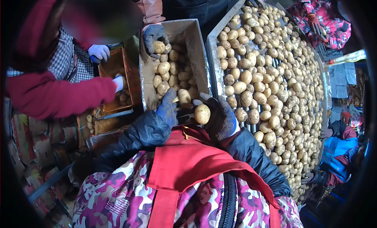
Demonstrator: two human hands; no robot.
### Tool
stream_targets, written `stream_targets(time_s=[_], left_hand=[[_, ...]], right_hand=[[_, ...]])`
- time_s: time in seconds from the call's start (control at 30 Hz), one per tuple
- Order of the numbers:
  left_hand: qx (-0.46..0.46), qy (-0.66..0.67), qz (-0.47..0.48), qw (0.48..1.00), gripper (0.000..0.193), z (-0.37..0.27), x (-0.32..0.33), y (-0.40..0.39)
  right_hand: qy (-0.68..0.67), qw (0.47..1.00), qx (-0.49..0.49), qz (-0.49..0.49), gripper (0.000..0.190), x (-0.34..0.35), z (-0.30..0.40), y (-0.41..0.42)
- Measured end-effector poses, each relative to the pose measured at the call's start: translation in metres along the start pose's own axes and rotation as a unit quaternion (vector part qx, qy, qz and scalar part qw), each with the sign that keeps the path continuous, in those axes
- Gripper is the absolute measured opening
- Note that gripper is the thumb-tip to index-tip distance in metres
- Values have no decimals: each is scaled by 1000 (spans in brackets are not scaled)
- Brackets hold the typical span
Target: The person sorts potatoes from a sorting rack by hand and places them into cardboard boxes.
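Note:
My left hand (pixel 168 109), in a dirty blue work glove, is at the near end of a tall cardboard box (pixel 203 58). A pale sliver (pixel 175 99) shows by its fingers, and a larger potato (pixel 184 96) lies just beyond them; whether the hand grips either is unclear. My right hand (pixel 221 117), gloved in blue and white, holds a round potato (pixel 202 114) above my red apron (pixel 188 160). Inside the box lie several potatoes (pixel 164 68). Another person's gloved hand (pixel 155 39) holds a potato (pixel 159 47) over the box's far left side.
To the right, a metal-sided roller table (pixel 216 71) carries a thick layer of potatoes (pixel 274 89). On the left, a person's white-gloved hand (pixel 119 83) reaches into an orange-brown crate (pixel 113 105). More people stand along the table's far edge. Packed cartons (pixel 44 142) fill the lower left.

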State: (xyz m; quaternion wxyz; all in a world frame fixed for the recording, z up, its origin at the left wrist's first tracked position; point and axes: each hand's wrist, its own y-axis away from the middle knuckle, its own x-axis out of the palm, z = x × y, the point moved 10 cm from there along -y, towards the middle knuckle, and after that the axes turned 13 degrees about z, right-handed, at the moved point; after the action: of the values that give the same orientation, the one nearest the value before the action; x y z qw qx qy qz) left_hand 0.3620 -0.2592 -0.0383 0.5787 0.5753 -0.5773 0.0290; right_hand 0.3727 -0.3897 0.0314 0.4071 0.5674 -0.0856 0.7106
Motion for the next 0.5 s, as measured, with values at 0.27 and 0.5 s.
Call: stream_targets(time_s=[0.27, 0.5], left_hand=[[-25, -238, 194, 952, 84, 8, 53, 15], [270, -595, 167, 739, 87, -22, 87, 37]], right_hand=[[12, 1000, -1, 28, 71, 0, 4, 1], [32, 997, -35, 53, 67, 14, 10, 10]])
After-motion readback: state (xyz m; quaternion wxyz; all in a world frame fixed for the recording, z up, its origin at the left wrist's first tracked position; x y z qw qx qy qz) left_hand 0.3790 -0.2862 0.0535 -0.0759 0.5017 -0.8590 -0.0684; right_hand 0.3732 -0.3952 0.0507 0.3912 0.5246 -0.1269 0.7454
